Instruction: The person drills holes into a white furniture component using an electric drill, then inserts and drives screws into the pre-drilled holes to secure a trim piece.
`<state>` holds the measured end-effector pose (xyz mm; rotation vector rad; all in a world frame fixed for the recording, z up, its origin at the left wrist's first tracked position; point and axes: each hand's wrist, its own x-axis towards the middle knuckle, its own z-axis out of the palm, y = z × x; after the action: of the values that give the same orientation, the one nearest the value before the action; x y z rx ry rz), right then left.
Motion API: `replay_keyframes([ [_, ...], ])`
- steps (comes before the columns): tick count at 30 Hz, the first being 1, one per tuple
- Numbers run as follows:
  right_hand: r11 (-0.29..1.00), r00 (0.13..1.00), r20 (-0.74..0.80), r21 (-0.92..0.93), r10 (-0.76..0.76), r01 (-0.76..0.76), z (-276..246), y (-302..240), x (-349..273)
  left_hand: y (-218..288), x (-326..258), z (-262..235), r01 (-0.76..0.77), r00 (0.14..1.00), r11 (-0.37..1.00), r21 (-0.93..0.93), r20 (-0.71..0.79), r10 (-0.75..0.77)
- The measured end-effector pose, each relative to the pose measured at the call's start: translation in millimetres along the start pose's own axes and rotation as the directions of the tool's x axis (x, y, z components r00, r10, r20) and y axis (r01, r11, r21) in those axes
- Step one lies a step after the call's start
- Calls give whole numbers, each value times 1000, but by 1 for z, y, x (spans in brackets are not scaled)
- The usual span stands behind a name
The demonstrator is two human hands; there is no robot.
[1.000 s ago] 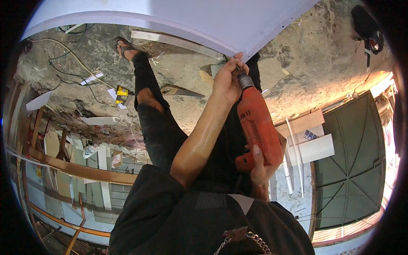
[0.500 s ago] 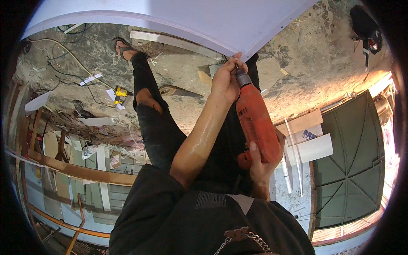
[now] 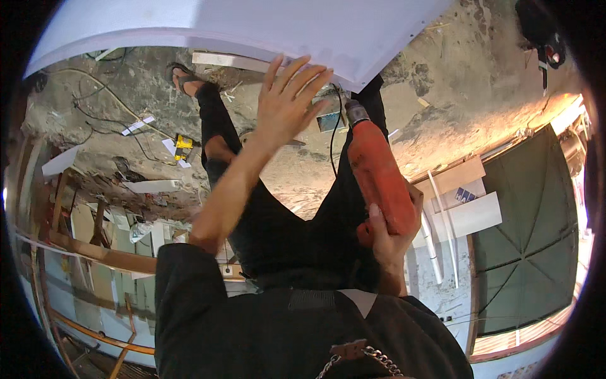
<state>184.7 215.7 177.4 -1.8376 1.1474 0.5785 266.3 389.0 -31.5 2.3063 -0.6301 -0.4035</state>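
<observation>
My right hand (image 3: 388, 252) grips the rear handle of a red power drill (image 3: 379, 167). Its dark chuck (image 3: 357, 112) points up and away, just below the corner of a large white panel (image 3: 252, 28). My left hand (image 3: 287, 101) holds nothing; its fingers are spread, and their tips overlap the panel's near edge in the picture. Whether they touch it I cannot tell. A black cord (image 3: 332, 136) hangs between my legs, left of the chuck. A handsaw on the floor is mostly hidden behind my left wrist.
On the floor to the left lie a yellow tool (image 3: 184, 145), dark cables (image 3: 95, 117) and white offcuts (image 3: 137, 125). A long white strip (image 3: 227, 60) lies under the panel edge. At right are a dark green panel (image 3: 524, 234) and white boards (image 3: 467, 221).
My left hand has left the drill's tip and swung up and left, its fingers now spread. The drill has stayed nearly in place in my right hand. A black cord now shows.
</observation>
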Motion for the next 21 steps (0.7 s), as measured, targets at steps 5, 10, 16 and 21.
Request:
replay_keyframes([
  [5, 996, 998, 40, -61, -55, 58, -1, 4, 1, -47, 24, 34, -300, 952, 935, 187, 118, 281],
  [10, 999, 1000, 22, 42, -15, 14, -3, 3, 4, -43, 27, 48, -414, 907, 895, 166, -6, 421],
  [16, 993, 1000, 13, 117, -4, 2, 1, 5, 1, -40, 29, 51, -388, 909, 903, 188, -86, 408],
  [21, 998, 999, -1, 47, -42, 42, 2, 0, 0, -38, 32, 45, -399, 907, 893, 210, -52, 417],
])
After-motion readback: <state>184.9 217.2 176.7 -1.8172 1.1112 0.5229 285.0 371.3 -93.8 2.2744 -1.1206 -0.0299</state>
